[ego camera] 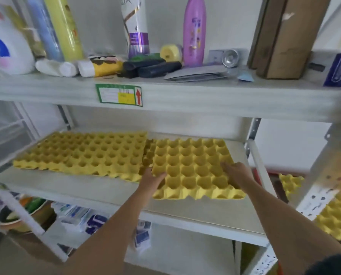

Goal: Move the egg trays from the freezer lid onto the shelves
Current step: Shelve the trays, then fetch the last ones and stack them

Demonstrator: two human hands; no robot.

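Note:
A yellow egg tray [193, 167] lies on the right half of the middle shelf [98, 187]. My left hand [152, 177] grips its front-left edge, thumb in a cup. My right hand [236, 173] rests on its right side, fingers curled over the cups. Yellow trays [86, 153] lie side by side on the shelf's left half, the held tray's left edge overlapping them. More yellow egg trays [336, 219] show beyond the shelf post at the lower right.
The upper shelf [185, 96] carries bottles, a detergent jug [9, 46], rolls, dark bags and a cardboard box [284, 36]. The bottom shelf holds packets [82, 215] and a bowl [17, 217]. A perforated metal post [252, 132] stands right of the held tray.

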